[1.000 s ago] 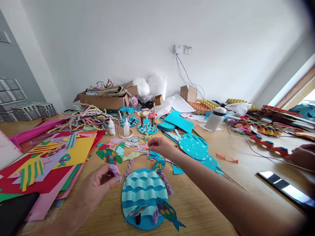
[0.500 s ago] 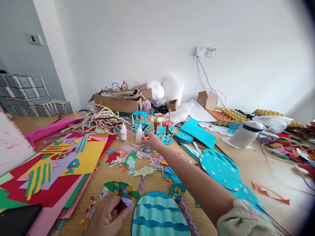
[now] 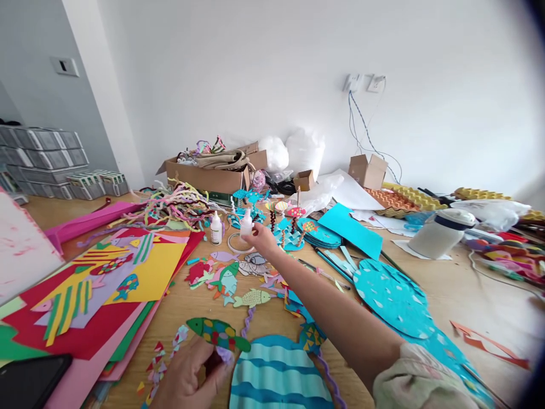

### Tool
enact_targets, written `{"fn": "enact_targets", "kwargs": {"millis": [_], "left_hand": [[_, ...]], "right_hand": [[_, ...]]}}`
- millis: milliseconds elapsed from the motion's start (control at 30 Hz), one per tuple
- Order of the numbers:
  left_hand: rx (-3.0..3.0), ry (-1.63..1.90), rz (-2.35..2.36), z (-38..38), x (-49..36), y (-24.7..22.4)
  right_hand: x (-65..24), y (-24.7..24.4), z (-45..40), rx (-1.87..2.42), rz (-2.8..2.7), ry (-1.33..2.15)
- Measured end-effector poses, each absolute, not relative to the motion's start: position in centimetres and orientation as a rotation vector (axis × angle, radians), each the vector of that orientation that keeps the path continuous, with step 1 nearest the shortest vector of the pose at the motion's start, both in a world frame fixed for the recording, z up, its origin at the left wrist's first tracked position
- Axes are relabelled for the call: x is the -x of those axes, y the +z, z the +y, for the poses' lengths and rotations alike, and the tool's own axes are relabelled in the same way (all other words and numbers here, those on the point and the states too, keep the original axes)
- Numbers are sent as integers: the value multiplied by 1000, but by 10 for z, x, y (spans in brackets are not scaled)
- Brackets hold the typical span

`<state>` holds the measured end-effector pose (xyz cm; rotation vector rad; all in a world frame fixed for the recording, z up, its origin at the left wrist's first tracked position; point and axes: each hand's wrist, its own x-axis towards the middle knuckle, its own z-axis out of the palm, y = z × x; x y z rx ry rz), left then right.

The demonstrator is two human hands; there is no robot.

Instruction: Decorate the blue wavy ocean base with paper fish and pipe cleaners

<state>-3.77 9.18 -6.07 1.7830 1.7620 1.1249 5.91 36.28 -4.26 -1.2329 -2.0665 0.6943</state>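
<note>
My left hand (image 3: pixel 189 369) is closed in a pinch on a green paper fish (image 3: pixel 218 334) with coloured spots, by a purple piece at its underside. Beside it lies the round blue wavy paper piece (image 3: pixel 279 375), with a purple twisted pipe cleaner (image 3: pixel 327 379) and a patterned fish (image 3: pixel 313 338) at its right edge. My right hand (image 3: pixel 261 238) reaches forward with its fingers around a small white glue bottle (image 3: pixel 246 225), lifted a little off the table. A second glue bottle (image 3: pixel 216 229) stands upright to its left. Loose paper fish (image 3: pixel 252 297) lie nearer me.
Stacked coloured paper (image 3: pixel 170 267) and a dark phone (image 3: pixel 34 380) are on the left. Pipe cleaners (image 3: pixel 183 204) and a cardboard box (image 3: pixel 206 174) stand behind. Blue paper discs (image 3: pixel 389 295) and a white lidded container (image 3: pixel 440 236) are at the right.
My right hand has closed around the glue bottle and raised it slightly from the table. My left hand still holds the green fish. The view has shifted slightly.
</note>
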Motion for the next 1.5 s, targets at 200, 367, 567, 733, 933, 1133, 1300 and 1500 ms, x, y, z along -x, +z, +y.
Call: {"fn": "enact_targets", "kwargs": {"millis": [200,367,567,733,933,1133,1300,1500], "left_hand": [[-1787,1200,1745,95,45,-72],[-1639,1169,1655,93,47,-61],[-1367,1233,1579,89,31,-30],[-1356,1206,1559,91,19,-16],[-1298,1224,1570,92,19,-32],[-1283,1211,1558,86,23,-53],[-1428,1122,1574,84,28,-55],[-1479,1101,1608,86,33,-57]], "right_hand": [[-109,7,313,1144,-1893,741],[-192,32,223,1009,-1632,1016],[-262,25,149,1106,-1326,1126],[-262,18,140,919,-1113,1277],[-248,1,137,829,-1263,1326],[-241,-12,128,795,-1395,1392],[-240,-12,127,849,-1470,1462],[-241,-13,125,926,-1586,1338]]}}
